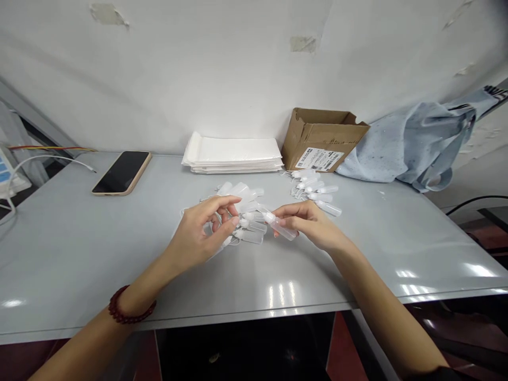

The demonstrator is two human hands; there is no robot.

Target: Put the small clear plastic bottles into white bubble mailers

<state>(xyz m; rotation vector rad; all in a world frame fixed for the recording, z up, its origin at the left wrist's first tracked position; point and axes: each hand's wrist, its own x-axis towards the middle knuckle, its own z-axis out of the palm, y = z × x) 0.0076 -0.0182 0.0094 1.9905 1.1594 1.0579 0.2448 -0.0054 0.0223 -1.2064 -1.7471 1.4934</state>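
Note:
In my right hand [307,222] a small translucent dropper bottle [282,227] is pinched between thumb and fingers, lying slanted with its white cap toward the left. My left hand [210,219] hovers at the left side of a pile of similar bottles [252,237], its fingers curled and the thumb apart from the index finger. Nothing shows between those fingertips. Part of the pile is hidden behind the left hand. Farther right, beyond my right hand, a second group of several bottles [321,197] lies in a rough row on the grey table.
A stack of white flat sleeves [234,152] lies against the wall. Beside it stands an open cardboard box [329,138] with a label, and a light blue cloth [408,143] is bunched to its right. On the left are a phone [123,172] and a white cable [51,157].

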